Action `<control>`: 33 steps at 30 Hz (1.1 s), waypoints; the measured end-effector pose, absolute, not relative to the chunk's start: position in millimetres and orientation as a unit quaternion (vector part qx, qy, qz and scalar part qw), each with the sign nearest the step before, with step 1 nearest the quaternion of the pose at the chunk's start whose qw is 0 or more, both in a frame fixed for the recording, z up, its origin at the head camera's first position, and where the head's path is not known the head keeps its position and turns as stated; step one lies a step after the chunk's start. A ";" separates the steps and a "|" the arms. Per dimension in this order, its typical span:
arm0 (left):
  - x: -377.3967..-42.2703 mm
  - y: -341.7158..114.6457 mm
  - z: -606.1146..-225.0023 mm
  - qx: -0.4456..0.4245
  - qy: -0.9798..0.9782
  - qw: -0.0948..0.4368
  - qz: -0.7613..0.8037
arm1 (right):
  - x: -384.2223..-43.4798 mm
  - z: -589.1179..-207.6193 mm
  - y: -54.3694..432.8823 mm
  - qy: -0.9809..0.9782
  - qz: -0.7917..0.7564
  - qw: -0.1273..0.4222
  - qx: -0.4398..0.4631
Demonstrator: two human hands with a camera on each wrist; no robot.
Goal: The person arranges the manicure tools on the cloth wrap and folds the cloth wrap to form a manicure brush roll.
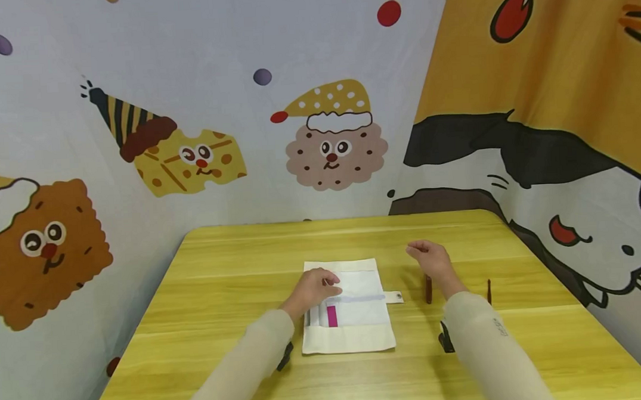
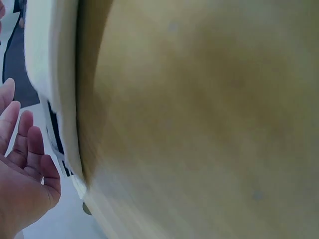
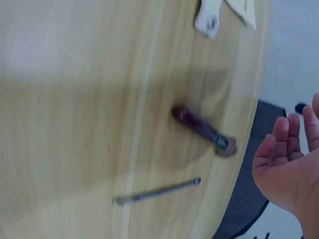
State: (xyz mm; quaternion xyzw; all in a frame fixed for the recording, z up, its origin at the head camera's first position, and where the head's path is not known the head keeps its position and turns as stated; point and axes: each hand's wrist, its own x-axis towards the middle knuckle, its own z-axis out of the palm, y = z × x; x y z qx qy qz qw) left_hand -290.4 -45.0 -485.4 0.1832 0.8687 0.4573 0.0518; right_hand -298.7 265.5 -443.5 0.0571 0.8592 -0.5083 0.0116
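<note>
A cream folding case lies spread flat on the table, with a pale inside, a magenta strip and a snap tab sticking out to the right. Over its left part is my left hand, fingers bent loosely and nothing seen in them. My right hand is raised off to the right of the case, also without anything visible in its relaxed fingers. Below it lies a short tool with a dark red-brown handle and a metal end. A slim rod lies farther right of that tool.
The wooden table reaches back to a cartoon-printed cloth wall. Black wrist-camera mounts show beneath the sleeves. The table's rounded edge shows in both wrist views.
</note>
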 end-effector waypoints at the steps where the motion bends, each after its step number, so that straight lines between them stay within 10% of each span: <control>1: -289.7 -44.6 -486.3 0.185 0.869 0.052 0.457 | -298.4 -441.9 270.0 0.857 -0.512 0.007 0.060; 33: -286.0 -38.4 -502.1 0.200 0.908 0.029 0.366 | -303.1 -472.8 304.4 0.903 -0.403 -0.002 0.149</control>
